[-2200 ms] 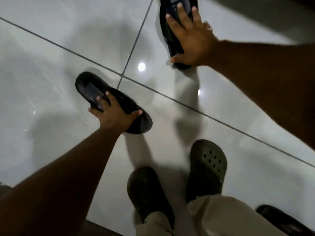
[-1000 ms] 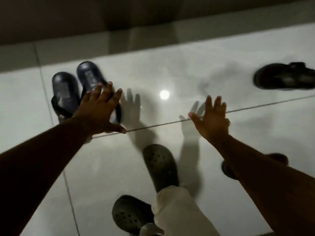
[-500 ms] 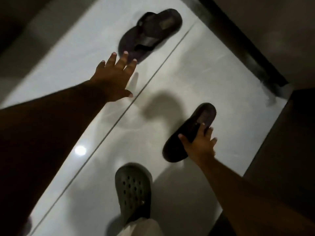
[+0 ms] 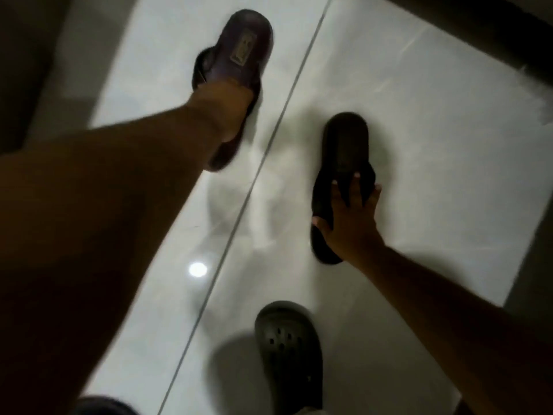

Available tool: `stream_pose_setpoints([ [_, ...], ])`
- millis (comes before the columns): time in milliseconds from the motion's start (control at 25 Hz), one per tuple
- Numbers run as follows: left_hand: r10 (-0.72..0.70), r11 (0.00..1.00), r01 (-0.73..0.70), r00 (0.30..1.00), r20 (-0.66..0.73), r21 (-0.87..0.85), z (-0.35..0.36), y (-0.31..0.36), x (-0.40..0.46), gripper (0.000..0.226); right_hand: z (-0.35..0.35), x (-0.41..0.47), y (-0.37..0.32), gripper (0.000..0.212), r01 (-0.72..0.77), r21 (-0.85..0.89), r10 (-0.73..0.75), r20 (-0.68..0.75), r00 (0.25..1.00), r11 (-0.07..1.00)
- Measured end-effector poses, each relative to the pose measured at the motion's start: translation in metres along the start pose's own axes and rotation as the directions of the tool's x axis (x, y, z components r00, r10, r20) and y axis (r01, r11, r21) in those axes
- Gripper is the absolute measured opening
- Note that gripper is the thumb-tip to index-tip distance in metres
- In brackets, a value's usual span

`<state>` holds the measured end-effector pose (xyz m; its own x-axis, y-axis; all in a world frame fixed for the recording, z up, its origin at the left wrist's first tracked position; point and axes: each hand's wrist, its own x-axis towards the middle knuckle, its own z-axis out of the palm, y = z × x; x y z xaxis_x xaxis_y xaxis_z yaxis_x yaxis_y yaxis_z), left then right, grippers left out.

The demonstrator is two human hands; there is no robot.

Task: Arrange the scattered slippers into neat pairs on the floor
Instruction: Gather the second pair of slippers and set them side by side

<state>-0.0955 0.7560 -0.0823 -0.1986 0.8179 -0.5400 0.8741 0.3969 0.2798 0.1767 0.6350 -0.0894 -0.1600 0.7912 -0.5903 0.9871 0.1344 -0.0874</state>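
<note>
L hand (image 4: pixel 227 115): blurred, reaching fwd | R hand (image 4: pixel 351 223): fingers (image 4: pixel 356 187) spread, gripping

Shiny pale floor (image 4: pixel 419 121), pretty dim in here

A dark grout line (image 4: pixel 278 127) cuts diagonally across the tiles, with a round light glare (image 4: pixel 198 269) just left of it. A holey dark clog (image 4: pixel 288 348) is near the bottom, and a dark wall edge (image 4: pixel 478 34) runs top right.

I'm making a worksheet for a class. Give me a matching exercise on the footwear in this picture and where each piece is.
Things:
1. slipper with a label
2. plain dark slipper
3. perforated clog

Places:
A. right of the floor joint, under the right hand
B. bottom of the view, worn on a foot
C. left of the floor joint, at the left hand

Pairs: 1-C, 2-A, 3-B
</note>
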Motion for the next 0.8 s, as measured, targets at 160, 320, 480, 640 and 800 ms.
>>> stream_pose_setpoints([
  [160,-0.239,0.936,0.227,0.971,-0.011,-0.270,0.030,-0.063,-0.100,0.061,-0.010,0.047,-0.066,0.083,0.251,-0.123,-0.253,-0.004,0.967,0.960],
  [320,-0.344,0.913,0.345,0.938,0.042,-0.218,0.080,-0.139,-0.235,0.076,-0.003,0.056,-0.141,0.082,0.522,-0.241,-0.507,0.126,0.853,0.818],
  [480,-0.458,0.885,0.450,0.887,-0.057,-0.115,0.101,-0.194,-0.271,0.089,0.023,0.028,-0.212,0.081,0.693,-0.302,-0.644,0.257,0.721,0.655],
  [640,-0.427,0.897,0.419,0.904,-0.030,-0.139,0.115,-0.217,-0.270,0.096,0.049,-0.003,-0.271,0.079,0.784,-0.276,-0.729,0.291,0.619,0.556],
  [800,-0.403,0.908,0.382,0.909,-0.109,-0.172,0.121,-0.223,-0.271,0.095,0.044,-0.003,-0.276,0.081,0.807,-0.311,-0.764,0.279,0.582,0.501],
])
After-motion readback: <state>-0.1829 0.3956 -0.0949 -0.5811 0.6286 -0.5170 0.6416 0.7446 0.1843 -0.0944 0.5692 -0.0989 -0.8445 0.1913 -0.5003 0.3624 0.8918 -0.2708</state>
